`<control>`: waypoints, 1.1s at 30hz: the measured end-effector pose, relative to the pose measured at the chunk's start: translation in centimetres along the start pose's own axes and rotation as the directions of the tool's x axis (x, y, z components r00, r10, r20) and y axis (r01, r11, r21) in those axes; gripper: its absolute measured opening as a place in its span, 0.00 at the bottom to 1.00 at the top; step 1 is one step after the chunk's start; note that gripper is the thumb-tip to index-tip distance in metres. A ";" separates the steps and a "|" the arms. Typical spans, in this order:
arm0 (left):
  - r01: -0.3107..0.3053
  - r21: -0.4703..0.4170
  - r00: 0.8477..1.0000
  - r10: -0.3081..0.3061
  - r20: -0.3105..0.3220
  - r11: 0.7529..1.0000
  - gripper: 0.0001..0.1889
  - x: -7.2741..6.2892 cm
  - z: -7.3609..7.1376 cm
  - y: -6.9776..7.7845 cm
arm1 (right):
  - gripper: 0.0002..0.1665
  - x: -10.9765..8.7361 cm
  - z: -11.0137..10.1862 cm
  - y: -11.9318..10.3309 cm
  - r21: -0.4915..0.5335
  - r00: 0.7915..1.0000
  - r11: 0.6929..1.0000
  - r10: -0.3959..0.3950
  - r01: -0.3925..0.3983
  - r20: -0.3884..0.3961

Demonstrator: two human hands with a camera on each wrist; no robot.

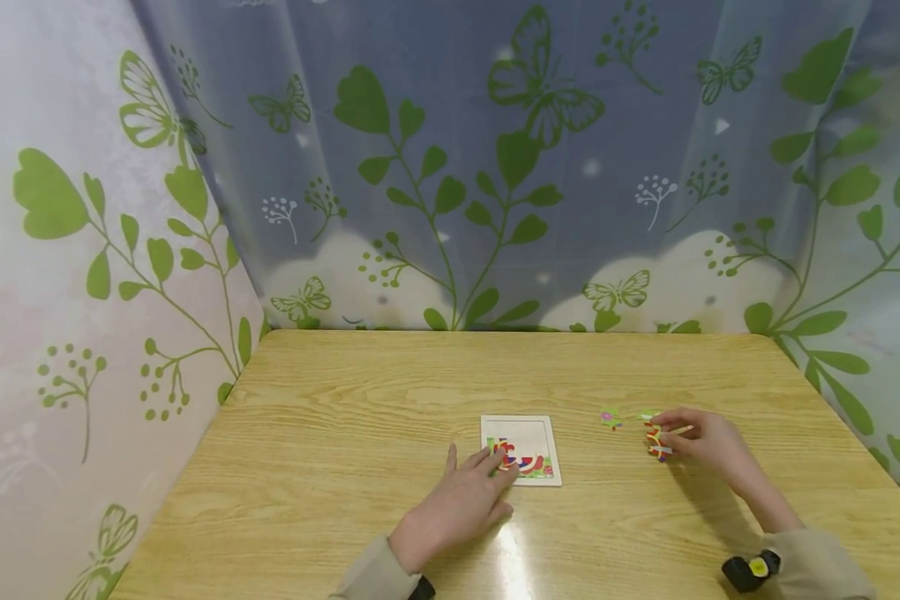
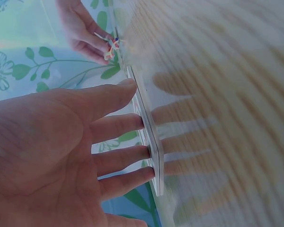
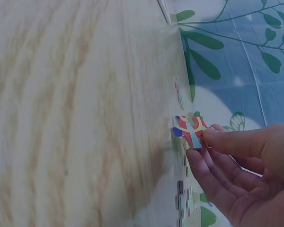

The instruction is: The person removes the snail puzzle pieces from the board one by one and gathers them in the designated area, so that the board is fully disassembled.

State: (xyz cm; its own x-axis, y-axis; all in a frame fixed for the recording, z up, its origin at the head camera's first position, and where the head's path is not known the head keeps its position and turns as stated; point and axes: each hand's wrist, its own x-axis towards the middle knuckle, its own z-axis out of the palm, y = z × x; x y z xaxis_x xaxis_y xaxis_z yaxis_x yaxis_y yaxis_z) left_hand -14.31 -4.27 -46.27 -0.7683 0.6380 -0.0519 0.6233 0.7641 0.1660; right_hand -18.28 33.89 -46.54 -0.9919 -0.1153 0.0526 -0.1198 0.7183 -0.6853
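A white-framed jigsaw tray point(image 1: 532, 429) lies on the table, with colourful pieces point(image 1: 532, 465) fitted along its lower part and its upper part bare. My left hand point(image 1: 457, 502) rests its spread fingertips on the tray's lower left; the left wrist view shows these fingers point(image 2: 125, 158) nearly straight at the tray's edge. Off to the right, my right hand point(image 1: 708, 448) pinches a red, yellow and blue jigsaw piece point(image 3: 189, 131) between thumb and fingers. In the right wrist view the piece is tilted up, its patterned face showing.
A loose piece with a pink patch point(image 1: 609, 418) lies between the tray and my right hand. Several more loose pieces point(image 3: 181, 201) are on the table point(image 1: 330, 417) near that hand. A patterned curtain point(image 1: 450, 208) hangs behind the table's far edge.
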 end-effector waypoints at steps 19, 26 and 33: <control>0.015 -0.010 1.000 -0.015 0.009 1.000 0.28 0.0 0.0 0.0 | 0.14 1.0 0.2 0.4 -0.151 0.999 0.988 0.038 -0.032 0.037; 0.017 -0.016 1.000 -0.017 0.012 1.000 0.29 0.0 0.0 0.0 | 0.14 0.8 0.0 -0.2 -0.141 0.999 0.989 0.033 -0.035 -0.012; 0.015 -0.012 1.000 -0.015 0.005 1.000 0.29 0.0 0.0 -0.1 | 0.16 0.8 0.4 -0.9 -0.088 0.997 0.996 -0.008 0.002 -0.071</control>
State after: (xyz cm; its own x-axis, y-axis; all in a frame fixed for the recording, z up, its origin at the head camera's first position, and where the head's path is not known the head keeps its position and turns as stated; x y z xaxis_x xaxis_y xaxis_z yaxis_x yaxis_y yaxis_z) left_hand -14.32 -4.31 -46.30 -0.7765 0.6273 -0.0594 0.6103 0.7722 0.1768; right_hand -18.93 32.88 -46.24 -0.9913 -0.0724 0.1097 -0.1251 0.7760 -0.6183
